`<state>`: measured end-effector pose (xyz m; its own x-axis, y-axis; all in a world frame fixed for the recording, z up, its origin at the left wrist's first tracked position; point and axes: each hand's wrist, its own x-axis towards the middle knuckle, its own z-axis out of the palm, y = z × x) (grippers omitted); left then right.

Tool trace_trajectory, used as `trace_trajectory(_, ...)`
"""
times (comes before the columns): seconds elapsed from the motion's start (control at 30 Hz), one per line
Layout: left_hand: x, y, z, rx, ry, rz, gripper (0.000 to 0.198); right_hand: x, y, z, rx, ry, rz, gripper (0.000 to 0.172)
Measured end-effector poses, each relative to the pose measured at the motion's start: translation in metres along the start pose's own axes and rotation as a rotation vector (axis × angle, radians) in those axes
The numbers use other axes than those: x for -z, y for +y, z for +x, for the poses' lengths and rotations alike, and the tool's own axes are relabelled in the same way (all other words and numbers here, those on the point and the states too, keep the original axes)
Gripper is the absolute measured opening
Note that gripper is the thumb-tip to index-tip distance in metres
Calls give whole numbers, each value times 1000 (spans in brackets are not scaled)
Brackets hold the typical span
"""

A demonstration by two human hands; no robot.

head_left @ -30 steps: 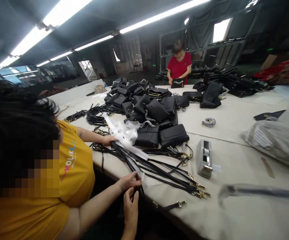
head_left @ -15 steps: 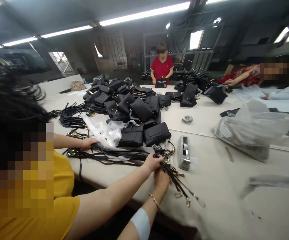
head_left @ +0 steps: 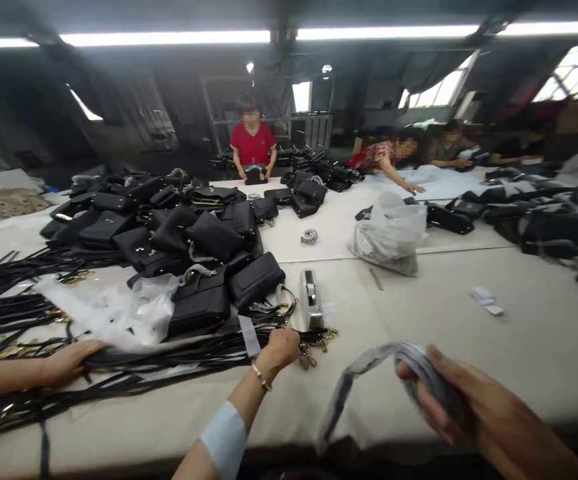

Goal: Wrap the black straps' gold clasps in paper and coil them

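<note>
Left hand (head_left: 281,348) closed on the clasp end of a bundle of black straps (head_left: 169,360) lying along the table (head_left: 469,320); a co-worker's hand (head_left: 69,360) holds the bundle further along. Right hand (head_left: 473,407), fingers curled around a grey strip (head_left: 369,363). Step, apparently: wrapping the bundle. Next move requires bringing the strip to the clasps.

A broad pale table (head_left: 469,320) carries heaped black bags (head_left: 203,233), black straps (head_left: 133,363), a tape dispenser (head_left: 311,298) and a plastic bag (head_left: 391,233)
</note>
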<state>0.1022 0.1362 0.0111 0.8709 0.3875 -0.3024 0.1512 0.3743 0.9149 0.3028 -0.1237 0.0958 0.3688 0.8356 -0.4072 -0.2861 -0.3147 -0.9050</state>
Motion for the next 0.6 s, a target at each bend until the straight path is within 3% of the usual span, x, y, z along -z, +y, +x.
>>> trace_trajectory(0.07, -31, 11, 16, -19, -104, 85, 45, -22, -13, 4, 1, -16, 13, 58)
trace_trajectory(0.17, -63, 21, 7, -193, -237, 275, 89, -49, -25, 14, 20, -62, 65, 56)
trace_trajectory(0.2, -70, 20, 0, -285, -260, 332, 86, -55, -27, 17, 20, -70, 101, 55)
trace_trajectory(0.23, -75, 17, -6, -364, -252, 367, 70, -60, -28, 20, 14, -71, 147, 53)
trace_trajectory(0.3, -78, 6, -14, -452, -116, 419, 34, -67, -30, 25, -31, -80, 262, 51)
trace_trajectory(0.4, -72, -14, -12, -481, 60, 518, 32, -77, -39, 30, -125, -141, 471, 49)
trace_trajectory(0.5, -63, -19, -7, -493, -14, 478, 33, -92, -52, 36, -101, -152, 627, 38)
trace_trajectory(0.6, -55, -6, -8, -455, -141, 277, 34, -111, -62, 45, 71, -36, 618, 37)
